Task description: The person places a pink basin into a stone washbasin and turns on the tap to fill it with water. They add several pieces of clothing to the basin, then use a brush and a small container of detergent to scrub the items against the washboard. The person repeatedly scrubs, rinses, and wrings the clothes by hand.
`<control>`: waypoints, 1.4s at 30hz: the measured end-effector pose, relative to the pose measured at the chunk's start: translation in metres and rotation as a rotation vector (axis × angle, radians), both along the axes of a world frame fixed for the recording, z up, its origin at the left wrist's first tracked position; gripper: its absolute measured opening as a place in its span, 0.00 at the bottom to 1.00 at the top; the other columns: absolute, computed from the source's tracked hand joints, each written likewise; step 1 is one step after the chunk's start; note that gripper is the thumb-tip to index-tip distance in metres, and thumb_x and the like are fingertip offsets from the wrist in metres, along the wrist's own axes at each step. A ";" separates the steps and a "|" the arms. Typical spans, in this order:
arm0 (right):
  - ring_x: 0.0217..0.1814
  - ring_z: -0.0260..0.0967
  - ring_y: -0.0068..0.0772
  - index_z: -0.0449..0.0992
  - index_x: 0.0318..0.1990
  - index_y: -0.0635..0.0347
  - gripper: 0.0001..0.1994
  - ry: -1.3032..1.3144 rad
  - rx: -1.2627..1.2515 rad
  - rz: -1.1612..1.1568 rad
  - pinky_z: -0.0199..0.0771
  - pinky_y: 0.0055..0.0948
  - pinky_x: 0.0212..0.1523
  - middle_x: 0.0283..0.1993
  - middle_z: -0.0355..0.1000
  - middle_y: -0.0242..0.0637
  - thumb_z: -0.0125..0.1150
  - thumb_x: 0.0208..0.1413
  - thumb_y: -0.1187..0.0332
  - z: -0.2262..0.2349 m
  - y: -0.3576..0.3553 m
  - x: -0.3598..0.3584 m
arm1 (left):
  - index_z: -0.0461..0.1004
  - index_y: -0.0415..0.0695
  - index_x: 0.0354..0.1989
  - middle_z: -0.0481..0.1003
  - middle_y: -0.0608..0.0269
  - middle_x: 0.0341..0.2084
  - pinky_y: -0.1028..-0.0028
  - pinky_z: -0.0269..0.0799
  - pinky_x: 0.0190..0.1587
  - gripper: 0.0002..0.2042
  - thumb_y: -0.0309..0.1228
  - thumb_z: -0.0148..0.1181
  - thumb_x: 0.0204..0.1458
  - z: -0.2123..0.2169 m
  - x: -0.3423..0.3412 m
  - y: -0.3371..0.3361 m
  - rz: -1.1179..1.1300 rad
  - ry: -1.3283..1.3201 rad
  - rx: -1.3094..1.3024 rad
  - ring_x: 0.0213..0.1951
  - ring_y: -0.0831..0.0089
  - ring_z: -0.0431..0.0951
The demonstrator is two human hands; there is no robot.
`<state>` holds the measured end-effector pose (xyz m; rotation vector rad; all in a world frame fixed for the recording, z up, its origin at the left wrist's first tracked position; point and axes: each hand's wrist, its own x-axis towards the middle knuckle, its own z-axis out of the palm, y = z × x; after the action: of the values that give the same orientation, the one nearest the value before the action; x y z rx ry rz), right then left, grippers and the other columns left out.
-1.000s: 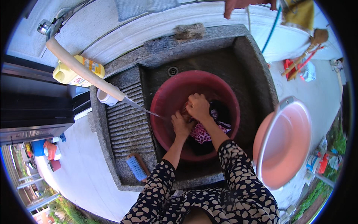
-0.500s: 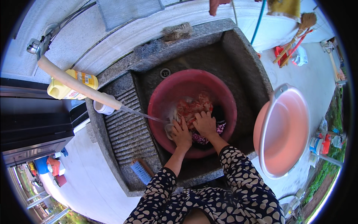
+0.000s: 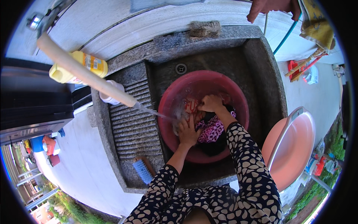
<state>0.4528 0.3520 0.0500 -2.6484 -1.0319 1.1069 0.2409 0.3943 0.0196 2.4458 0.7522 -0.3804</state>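
A dark red plastic basin stands in the stone sink, with water and wet clothes in it. My left hand lies on the wet clothes at the basin's left side, fingers apart, next to the incoming water. My right hand is farther in, its fingers curled down on a red-and-white patterned cloth. A pink leopard-print cloth lies between my hands, nearer to me, beside black fabric. Water runs into the basin from a beige hose.
The stone sink has a ribbed washboard on its left, with a blue-bristled brush at its near end. A yellow jug and white tub stand at left. A pink basin leans at right.
My right hand has moved away from me and curled its fingers on the patterned cloth. More of the leopard-print cloth shows. The whole view has shifted slightly.
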 end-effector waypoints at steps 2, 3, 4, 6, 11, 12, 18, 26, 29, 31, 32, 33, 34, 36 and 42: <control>0.58 0.66 0.55 0.76 0.52 0.48 0.27 0.075 0.089 -0.061 0.56 0.64 0.61 0.54 0.71 0.48 0.59 0.47 0.44 -0.001 0.004 0.001 | 0.37 0.47 0.71 0.41 0.30 0.65 0.45 0.46 0.64 0.51 0.56 0.62 0.45 0.005 -0.007 0.003 0.093 -0.033 -0.092 0.64 0.35 0.47; 0.61 0.61 0.56 0.74 0.54 0.44 0.28 -0.021 0.146 -0.190 0.52 0.67 0.61 0.57 0.67 0.47 0.59 0.46 0.44 0.003 0.003 -0.003 | 0.35 0.46 0.71 0.40 0.29 0.65 0.45 0.45 0.65 0.54 0.57 0.64 0.43 0.022 -0.005 0.001 0.155 -0.037 -0.141 0.65 0.34 0.45; 0.63 0.57 0.58 0.73 0.56 0.41 0.29 -0.114 0.207 -0.309 0.48 0.70 0.61 0.60 0.63 0.46 0.59 0.46 0.44 0.011 0.006 -0.008 | 0.33 0.45 0.71 0.39 0.28 0.65 0.46 0.44 0.66 0.57 0.57 0.65 0.41 0.038 -0.004 -0.001 0.226 -0.040 -0.183 0.66 0.33 0.43; 0.67 0.47 0.63 0.66 0.61 0.30 0.31 -0.264 0.150 -0.358 0.48 0.74 0.59 0.67 0.51 0.42 0.60 0.46 0.46 0.015 0.011 -0.024 | 0.29 0.43 0.70 0.38 0.27 0.65 0.47 0.42 0.67 0.61 0.57 0.68 0.37 0.065 -0.004 -0.009 0.215 0.035 -0.170 0.66 0.32 0.41; 0.64 0.54 0.54 0.73 0.54 0.39 0.22 -0.159 0.160 0.031 0.61 0.64 0.53 0.61 0.60 0.42 0.59 0.48 0.59 -0.002 0.006 -0.060 | 0.27 0.41 0.70 0.38 0.28 0.66 0.50 0.43 0.67 0.65 0.54 0.72 0.34 0.037 -0.021 -0.017 0.231 0.059 -0.199 0.67 0.35 0.41; 0.62 0.56 0.51 0.74 0.51 0.43 0.20 -0.142 0.203 0.086 0.63 0.62 0.51 0.58 0.63 0.41 0.59 0.47 0.60 -0.003 -0.002 -0.069 | 0.27 0.42 0.70 0.38 0.29 0.66 0.51 0.44 0.67 0.64 0.53 0.73 0.34 0.029 -0.021 -0.012 0.245 0.040 -0.226 0.67 0.36 0.41; 0.47 0.62 0.38 0.74 0.36 0.48 0.11 -0.444 0.553 0.405 0.63 0.44 0.39 0.41 0.65 0.34 0.64 0.42 0.62 0.055 -0.057 -0.143 | 0.30 0.48 0.71 0.37 0.38 0.68 0.57 0.48 0.67 0.54 0.49 0.64 0.45 0.003 -0.018 -0.013 0.228 0.031 -0.046 0.69 0.42 0.40; 0.42 0.65 0.35 0.74 0.30 0.53 0.11 -0.432 0.567 0.282 0.63 0.43 0.38 0.33 0.67 0.32 0.63 0.42 0.58 0.003 -0.041 -0.138 | 0.31 0.47 0.72 0.35 0.39 0.69 0.57 0.46 0.68 0.48 0.50 0.57 0.51 0.002 -0.019 -0.013 0.262 0.024 -0.083 0.70 0.44 0.36; 0.42 0.66 0.39 0.74 0.31 0.56 0.13 -0.403 0.580 0.274 0.64 0.46 0.41 0.34 0.69 0.36 0.62 0.43 0.58 -0.023 -0.023 -0.124 | 0.31 0.44 0.71 0.34 0.37 0.69 0.57 0.40 0.69 0.52 0.52 0.60 0.48 -0.006 -0.019 -0.009 0.201 0.126 -0.139 0.70 0.43 0.34; 0.44 0.65 0.41 0.74 0.32 0.58 0.14 -0.426 0.569 0.275 0.65 0.47 0.43 0.36 0.69 0.39 0.61 0.44 0.58 -0.037 -0.012 -0.113 | 0.29 0.41 0.71 0.33 0.35 0.69 0.57 0.35 0.70 0.55 0.54 0.62 0.46 0.026 -0.004 -0.001 0.026 0.358 -0.116 0.70 0.42 0.32; 0.44 0.65 0.42 0.74 0.32 0.58 0.14 -0.460 0.559 0.279 0.65 0.48 0.43 0.38 0.69 0.40 0.61 0.44 0.58 -0.040 -0.004 -0.107 | 0.29 0.38 0.70 0.33 0.32 0.68 0.57 0.34 0.70 0.57 0.54 0.64 0.44 0.024 -0.006 0.000 0.073 0.309 -0.145 0.70 0.41 0.32; 0.45 0.65 0.43 0.74 0.33 0.58 0.14 -0.488 0.546 0.275 0.65 0.48 0.44 0.39 0.70 0.41 0.61 0.45 0.58 -0.042 0.005 -0.102 | 0.29 0.36 0.70 0.34 0.30 0.67 0.56 0.33 0.70 0.59 0.54 0.66 0.41 0.022 -0.009 0.000 0.122 0.260 -0.174 0.70 0.39 0.31; 0.46 0.65 0.44 0.74 0.34 0.58 0.14 -0.519 0.528 0.267 0.65 0.49 0.44 0.41 0.70 0.42 0.61 0.45 0.57 -0.041 0.014 -0.094 | 0.30 0.34 0.69 0.34 0.28 0.67 0.56 0.33 0.70 0.61 0.54 0.69 0.39 0.021 -0.010 -0.001 0.166 0.206 -0.203 0.69 0.38 0.30; 0.50 0.64 0.46 0.76 0.37 0.57 0.16 -0.571 0.486 0.227 0.65 0.51 0.46 0.45 0.70 0.43 0.61 0.47 0.56 -0.039 0.032 -0.078 | 0.28 0.32 0.69 0.35 0.27 0.66 0.55 0.33 0.70 0.62 0.53 0.69 0.39 0.017 -0.012 -0.004 0.202 0.130 -0.160 0.69 0.38 0.30; 0.60 0.60 0.53 0.76 0.51 0.47 0.23 -0.459 0.408 0.170 0.67 0.56 0.51 0.53 0.69 0.42 0.61 0.47 0.53 -0.021 0.056 -0.030 | 0.30 0.34 0.69 0.38 0.28 0.65 0.56 0.35 0.70 0.63 0.50 0.73 0.35 0.013 -0.012 -0.002 0.278 0.080 -0.204 0.68 0.38 0.35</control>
<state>0.4229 0.4080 0.0286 -2.5497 -1.3997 0.2485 0.2288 0.3919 0.0322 2.1113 1.0206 -0.4255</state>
